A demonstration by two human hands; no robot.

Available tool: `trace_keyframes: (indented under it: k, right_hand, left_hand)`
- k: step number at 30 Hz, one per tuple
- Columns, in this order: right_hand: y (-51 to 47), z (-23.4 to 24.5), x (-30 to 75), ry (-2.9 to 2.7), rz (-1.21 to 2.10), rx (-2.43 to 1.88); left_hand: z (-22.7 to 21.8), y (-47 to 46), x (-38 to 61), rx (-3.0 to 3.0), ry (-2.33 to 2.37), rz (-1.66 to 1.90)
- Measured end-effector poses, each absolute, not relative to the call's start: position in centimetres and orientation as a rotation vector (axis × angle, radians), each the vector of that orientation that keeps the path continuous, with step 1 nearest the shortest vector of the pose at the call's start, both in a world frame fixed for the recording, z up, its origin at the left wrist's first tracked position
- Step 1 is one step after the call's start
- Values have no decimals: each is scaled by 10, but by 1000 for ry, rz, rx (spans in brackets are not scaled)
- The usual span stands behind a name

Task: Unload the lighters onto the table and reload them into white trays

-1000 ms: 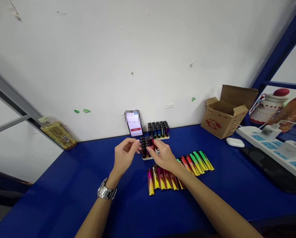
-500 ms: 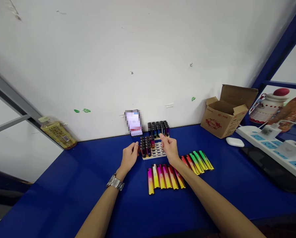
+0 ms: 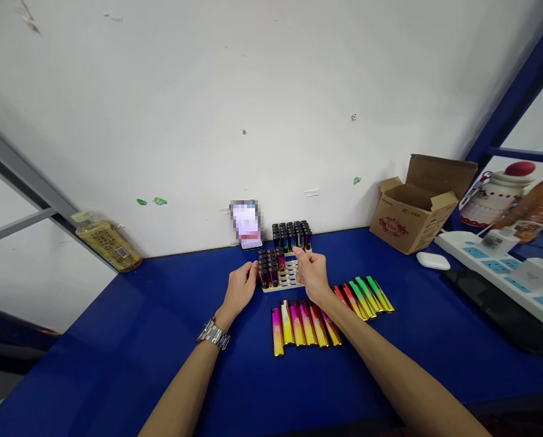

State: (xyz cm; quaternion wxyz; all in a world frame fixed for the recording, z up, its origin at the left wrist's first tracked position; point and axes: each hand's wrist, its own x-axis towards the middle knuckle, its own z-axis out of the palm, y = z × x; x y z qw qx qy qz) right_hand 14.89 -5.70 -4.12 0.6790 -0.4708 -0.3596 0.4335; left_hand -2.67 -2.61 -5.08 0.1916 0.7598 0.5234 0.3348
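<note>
A white perforated rack (image 3: 291,279) lies on the blue table, with dark-topped lighters (image 3: 268,270) upright in its left part and open holes to the right. My left hand (image 3: 240,288) is closed at the rack's left edge, thumb beside the lighters there; its fingertips are partly hidden. Over the rack's right side, my right hand (image 3: 313,274) is closed with the thumb uppermost; whatever its fingers hold is hidden. Closer to me lies a row of pink-to-yellow lighters (image 3: 304,325). Green-and-yellow lighters (image 3: 367,297) lie right of my right wrist.
Behind the rack stands a packed block of lighters (image 3: 292,235). A phone (image 3: 246,224) leans on the wall. To the right are an open cardboard box (image 3: 396,224), a white case (image 3: 432,261), a power strip (image 3: 494,264) and a black slab (image 3: 494,312). A bottle (image 3: 107,243) leans at left.
The whole view has shifted slightly. Both hands keep nearly the same places at the rack, the right thumb a touch lower. The lighters on the table have not moved.
</note>
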Motion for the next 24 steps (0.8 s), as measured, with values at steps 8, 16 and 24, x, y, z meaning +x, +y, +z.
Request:
trace_keyframes:
  k: [8, 16, 24]
  right_hand:
    - [-56, -43, 149, -809, 857, -1152]
    - [-57, -40, 149, -796, 880, -1142]
    - [-58, -41, 151, -821, 845, -1172]
  left_hand:
    - [-51, -26, -27, 2146, 1465, 912]
    - [-50, -27, -26, 2159, 1461, 911]
    - [-51, -25, -27, 2159, 1455, 913]
